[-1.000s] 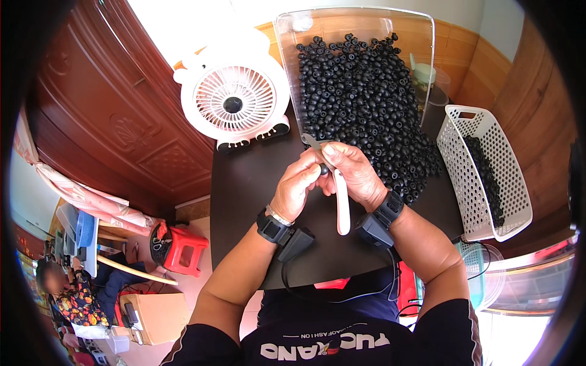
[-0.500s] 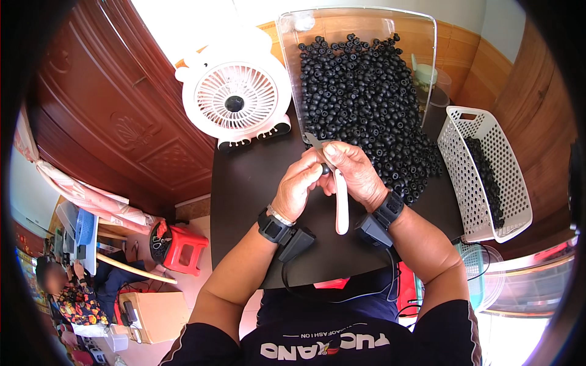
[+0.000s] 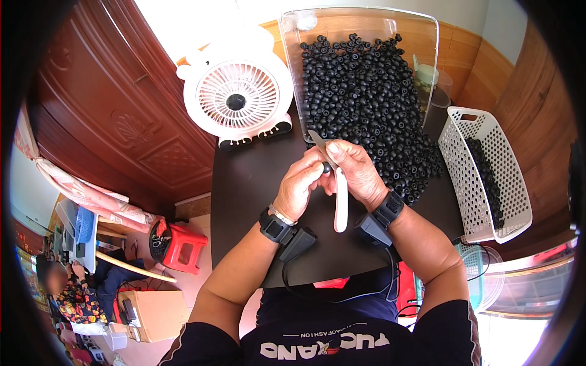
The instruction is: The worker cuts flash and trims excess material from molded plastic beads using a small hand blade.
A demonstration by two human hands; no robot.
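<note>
My left hand [image 3: 299, 186] is closed, pinching a small round black piece [image 3: 326, 167] between thumb and fingers. In my right hand [image 3: 361, 173] is a knife [image 3: 341, 201] with a pale pink handle, gripped near the base of its blade. The handle hangs down toward me, while the metal blade points up and to the left past my fingertips. The blade lies close against the black piece; my fingers hide whether its edge touches. Just beyond my hands lies a big heap of similar black pieces [image 3: 366, 91], several with a hole showing.
A clear plastic bin [image 3: 437, 61] lies behind and around the heap, which spills onto the dark table [image 3: 244, 195]. A white fan [image 3: 237, 100] stands at the far left. To the right, a white perforated basket [image 3: 482, 177] holds more black pieces. A person [image 3: 79, 299] sits far left.
The knife's blade has tilted slightly, its tip now a little further right. Both hands stay nearly in place, still holding the knife and the black piece.
</note>
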